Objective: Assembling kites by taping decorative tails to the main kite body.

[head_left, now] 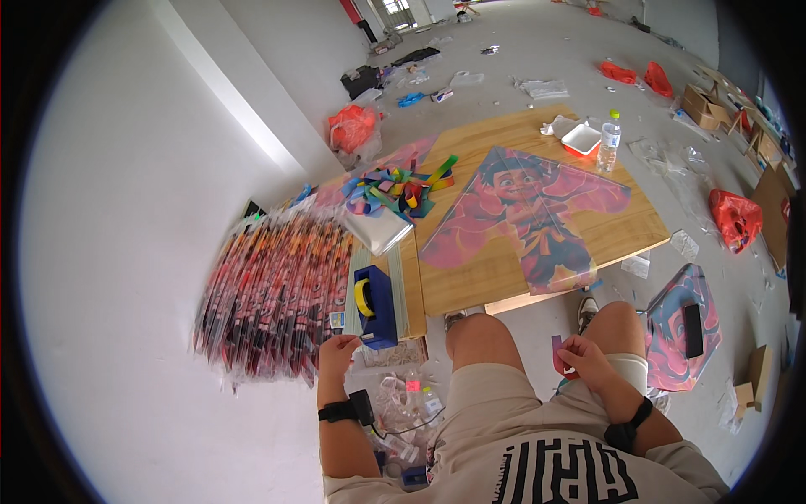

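The blue tape dispenser (378, 307) with its yellow roll stands at the near left end of the wooden board (621, 231), and the person's left hand (337, 353) is right at its foot, fingers curled toward the cutter end and touching or nearly touching it; whether they already pinch a strip of tape is too small to tell. The right hand (585, 359) rests over the right knee, fingers pressed together on a small pink scrap (559, 354). To do this well, I would judge that the left hand should draw the tape out straight and tear it down across the blade while the dispenser stays flat, so the strip does not curl back on itself. Beyond the dispenser the pink kite (529, 214) lies spread flat on the board, a tangle of coloured ribbons (401, 189) beside it, and a stack of wrapped kites (273, 290) on the floor to the left.
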The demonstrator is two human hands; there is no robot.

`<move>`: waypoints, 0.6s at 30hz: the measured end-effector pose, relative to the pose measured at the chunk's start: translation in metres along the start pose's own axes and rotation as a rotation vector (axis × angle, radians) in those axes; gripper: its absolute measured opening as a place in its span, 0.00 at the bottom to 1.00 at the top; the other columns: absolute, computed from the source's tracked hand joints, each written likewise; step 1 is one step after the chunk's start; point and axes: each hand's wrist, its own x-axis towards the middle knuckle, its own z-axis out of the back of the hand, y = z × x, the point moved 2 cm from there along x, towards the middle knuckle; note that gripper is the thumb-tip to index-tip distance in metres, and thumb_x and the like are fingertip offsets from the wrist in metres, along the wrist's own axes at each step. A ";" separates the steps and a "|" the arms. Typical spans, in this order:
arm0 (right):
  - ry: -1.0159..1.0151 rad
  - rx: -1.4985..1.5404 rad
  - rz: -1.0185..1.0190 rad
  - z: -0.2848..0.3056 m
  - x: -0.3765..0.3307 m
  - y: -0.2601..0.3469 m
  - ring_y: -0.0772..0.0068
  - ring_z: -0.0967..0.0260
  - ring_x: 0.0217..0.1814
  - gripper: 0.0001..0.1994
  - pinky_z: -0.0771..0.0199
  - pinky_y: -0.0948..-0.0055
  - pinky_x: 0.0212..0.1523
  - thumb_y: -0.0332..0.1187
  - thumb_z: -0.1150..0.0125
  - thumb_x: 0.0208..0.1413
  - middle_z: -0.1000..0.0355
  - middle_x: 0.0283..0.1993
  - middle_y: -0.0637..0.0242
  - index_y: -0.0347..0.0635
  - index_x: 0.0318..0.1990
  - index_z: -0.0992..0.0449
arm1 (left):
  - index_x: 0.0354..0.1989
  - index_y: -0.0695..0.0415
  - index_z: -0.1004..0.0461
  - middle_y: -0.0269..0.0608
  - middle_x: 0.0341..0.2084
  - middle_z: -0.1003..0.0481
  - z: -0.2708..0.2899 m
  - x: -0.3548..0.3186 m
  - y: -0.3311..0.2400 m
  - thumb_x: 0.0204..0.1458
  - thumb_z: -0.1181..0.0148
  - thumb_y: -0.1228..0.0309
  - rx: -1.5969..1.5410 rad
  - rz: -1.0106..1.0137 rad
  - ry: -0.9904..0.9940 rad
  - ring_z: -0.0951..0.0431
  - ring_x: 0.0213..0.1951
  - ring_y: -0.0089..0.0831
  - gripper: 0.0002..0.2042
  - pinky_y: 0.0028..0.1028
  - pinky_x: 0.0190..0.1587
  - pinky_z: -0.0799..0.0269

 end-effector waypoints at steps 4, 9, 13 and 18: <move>0.002 0.003 0.006 0.001 -0.001 0.001 0.82 0.30 0.31 0.02 0.31 0.82 0.33 0.27 0.43 0.66 0.26 0.31 0.70 0.41 0.39 0.29 | 0.39 0.59 0.18 0.32 0.26 0.20 -0.002 0.000 -0.005 0.52 0.32 0.68 0.028 -0.015 -0.032 0.25 0.26 0.20 0.10 0.22 0.26 0.30; 0.010 0.001 0.004 0.003 0.001 -0.003 0.82 0.31 0.30 0.02 0.31 0.82 0.32 0.27 0.43 0.66 0.26 0.30 0.70 0.41 0.39 0.28 | 0.35 0.61 0.18 0.37 0.26 0.20 0.002 0.014 0.013 0.52 0.33 0.68 0.133 -0.134 -0.152 0.22 0.26 0.24 0.09 0.26 0.27 0.28; 0.009 0.000 0.000 0.002 0.000 -0.002 0.82 0.31 0.30 0.02 0.31 0.82 0.32 0.28 0.43 0.66 0.26 0.30 0.70 0.42 0.39 0.28 | 0.32 0.63 0.18 0.44 0.25 0.20 0.010 0.028 0.026 0.50 0.33 0.68 0.304 -0.279 -0.242 0.19 0.26 0.31 0.10 0.31 0.29 0.27; 0.005 0.007 0.002 0.004 -0.002 -0.001 0.82 0.31 0.31 0.02 0.31 0.82 0.33 0.28 0.43 0.66 0.26 0.31 0.70 0.41 0.39 0.28 | 0.32 0.64 0.18 0.46 0.23 0.20 0.014 0.025 0.004 0.49 0.32 0.68 0.365 -0.307 -0.196 0.20 0.24 0.34 0.10 0.33 0.31 0.26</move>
